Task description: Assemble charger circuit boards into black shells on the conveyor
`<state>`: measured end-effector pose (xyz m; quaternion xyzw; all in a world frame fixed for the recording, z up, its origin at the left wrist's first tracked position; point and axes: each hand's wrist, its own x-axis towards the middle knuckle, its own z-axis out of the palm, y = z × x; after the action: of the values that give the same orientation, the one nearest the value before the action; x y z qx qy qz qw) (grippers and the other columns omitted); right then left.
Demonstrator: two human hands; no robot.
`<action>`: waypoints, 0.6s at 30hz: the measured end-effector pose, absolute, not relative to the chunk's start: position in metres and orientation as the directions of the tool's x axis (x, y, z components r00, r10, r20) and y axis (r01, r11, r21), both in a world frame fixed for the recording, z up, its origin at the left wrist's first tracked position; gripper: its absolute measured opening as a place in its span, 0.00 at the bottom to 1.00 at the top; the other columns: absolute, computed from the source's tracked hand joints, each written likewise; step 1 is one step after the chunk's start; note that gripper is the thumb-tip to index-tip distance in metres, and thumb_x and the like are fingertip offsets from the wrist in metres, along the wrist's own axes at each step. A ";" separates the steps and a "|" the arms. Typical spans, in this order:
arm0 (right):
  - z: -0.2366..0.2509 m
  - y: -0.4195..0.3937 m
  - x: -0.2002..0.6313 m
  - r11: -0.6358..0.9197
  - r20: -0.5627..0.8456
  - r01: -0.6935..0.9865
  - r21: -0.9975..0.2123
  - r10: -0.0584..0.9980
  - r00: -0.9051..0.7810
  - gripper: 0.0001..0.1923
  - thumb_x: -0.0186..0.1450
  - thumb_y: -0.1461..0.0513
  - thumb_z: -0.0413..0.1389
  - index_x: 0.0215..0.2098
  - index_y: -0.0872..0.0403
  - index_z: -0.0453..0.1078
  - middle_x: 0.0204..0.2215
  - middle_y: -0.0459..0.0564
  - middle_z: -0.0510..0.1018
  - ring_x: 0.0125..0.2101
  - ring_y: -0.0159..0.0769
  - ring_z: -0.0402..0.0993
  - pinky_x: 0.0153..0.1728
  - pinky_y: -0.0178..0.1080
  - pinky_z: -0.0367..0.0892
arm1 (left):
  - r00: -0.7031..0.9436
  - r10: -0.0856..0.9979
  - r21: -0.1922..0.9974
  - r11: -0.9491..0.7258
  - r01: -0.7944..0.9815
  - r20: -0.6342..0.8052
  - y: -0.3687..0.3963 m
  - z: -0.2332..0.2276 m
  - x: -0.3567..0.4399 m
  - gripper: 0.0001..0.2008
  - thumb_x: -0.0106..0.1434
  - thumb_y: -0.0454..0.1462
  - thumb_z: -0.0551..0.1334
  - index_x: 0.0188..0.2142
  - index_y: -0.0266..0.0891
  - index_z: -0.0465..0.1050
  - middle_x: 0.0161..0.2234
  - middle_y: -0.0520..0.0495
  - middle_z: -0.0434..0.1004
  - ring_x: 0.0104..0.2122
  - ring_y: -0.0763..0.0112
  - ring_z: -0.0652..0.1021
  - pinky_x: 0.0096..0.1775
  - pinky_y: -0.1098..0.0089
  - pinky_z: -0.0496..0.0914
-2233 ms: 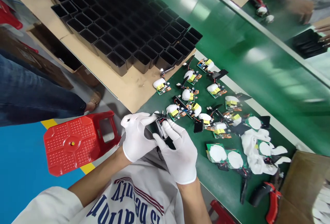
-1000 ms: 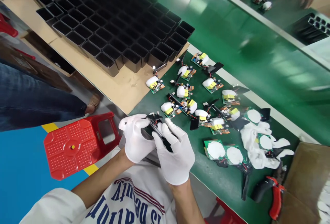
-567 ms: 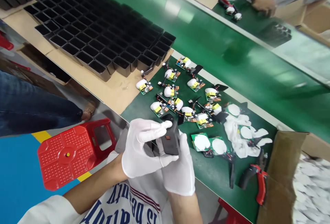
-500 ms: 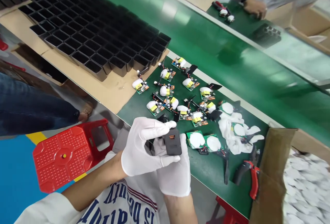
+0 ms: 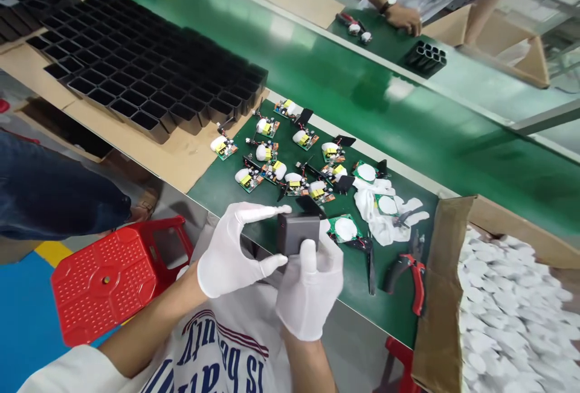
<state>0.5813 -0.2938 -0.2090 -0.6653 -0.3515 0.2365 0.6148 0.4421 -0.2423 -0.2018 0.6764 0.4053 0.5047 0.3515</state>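
Observation:
A small black plastic case (image 5: 298,233) is between my two white-gloved hands. My right hand (image 5: 312,287) grips it from the right with the thumb laid over its face. My left hand (image 5: 233,248) brackets its left end, index finger at the upper edge and thumb at the lower. Just behind the case shows a flat black piece (image 5: 310,206); whether it joins the case, I cannot tell. Close by my right hand lies a green circuit board (image 5: 345,229) with a white round pad. Several boards with yellow-taped parts (image 5: 296,183) and black leads are spread beyond.
Rows of black open housings (image 5: 149,73) stand on cardboard at the left. Red-handled pliers (image 5: 414,272) and a crumpled white glove (image 5: 380,224) lie at the right, beside a carton (image 5: 441,296) of white pads. A co-worker's hand (image 5: 405,19) rests across the green belt (image 5: 326,73).
The case has been turned: its slotted face no longer shows, and my right thumb now lies across it. My view has shifted, so the bench appears further left.

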 end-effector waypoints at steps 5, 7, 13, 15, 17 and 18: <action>-0.234 -0.285 0.604 0.172 0.706 0.880 -0.443 0.671 0.224 0.13 0.70 0.63 0.71 0.51 0.46 0.84 0.50 0.51 0.90 0.46 0.42 0.90 0.52 0.42 0.84 | 0.016 0.893 0.824 -0.421 0.380 0.449 -0.246 -0.235 0.411 0.19 0.71 0.48 0.72 0.56 0.47 0.74 0.49 0.45 0.90 0.52 0.55 0.83 0.57 0.49 0.75; -0.241 -0.281 0.606 0.182 0.673 0.933 -0.310 0.735 0.081 0.13 0.73 0.63 0.68 0.55 0.46 0.84 0.51 0.53 0.89 0.45 0.41 0.90 0.47 0.40 0.85 | -0.119 0.892 0.841 -0.357 0.406 0.436 -0.251 -0.250 0.399 0.15 0.73 0.47 0.69 0.54 0.46 0.74 0.45 0.45 0.90 0.50 0.56 0.83 0.55 0.51 0.76; -0.220 -0.277 0.611 0.249 0.643 0.934 -0.257 0.766 -0.027 0.11 0.75 0.62 0.64 0.53 0.44 0.84 0.49 0.50 0.90 0.45 0.43 0.90 0.44 0.41 0.86 | -0.282 0.897 0.893 -0.216 0.395 0.341 -0.282 -0.277 0.382 0.08 0.75 0.42 0.67 0.51 0.45 0.76 0.41 0.48 0.90 0.47 0.59 0.83 0.55 0.53 0.74; -0.202 -0.279 0.611 0.247 0.684 0.935 -0.256 0.730 -0.006 0.12 0.72 0.62 0.68 0.53 0.44 0.84 0.50 0.50 0.89 0.44 0.42 0.90 0.45 0.40 0.85 | -0.296 0.897 0.896 -0.198 0.397 0.329 -0.292 -0.281 0.379 0.06 0.75 0.40 0.66 0.50 0.46 0.76 0.41 0.49 0.90 0.47 0.59 0.82 0.56 0.53 0.74; -0.192 -0.279 0.607 0.245 0.719 0.931 -0.270 0.694 0.026 0.14 0.69 0.63 0.71 0.52 0.44 0.84 0.53 0.52 0.88 0.44 0.42 0.90 0.46 0.40 0.85 | -0.306 0.899 0.902 -0.182 0.391 0.314 -0.300 -0.285 0.378 0.06 0.75 0.40 0.66 0.50 0.46 0.76 0.41 0.50 0.89 0.47 0.59 0.83 0.55 0.54 0.75; -0.192 -0.278 0.604 0.250 0.719 0.927 -0.280 0.694 0.031 0.14 0.69 0.63 0.71 0.52 0.44 0.85 0.54 0.52 0.88 0.43 0.42 0.89 0.45 0.40 0.85 | -0.310 0.901 0.906 -0.172 0.388 0.304 -0.302 -0.287 0.377 0.06 0.75 0.40 0.66 0.50 0.46 0.76 0.42 0.50 0.89 0.47 0.59 0.83 0.55 0.54 0.75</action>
<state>0.6038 -0.2781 -0.1918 -0.5951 -0.6810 -0.1449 0.4015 0.3770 -0.3024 -0.2867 0.5381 0.5988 0.5445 0.2355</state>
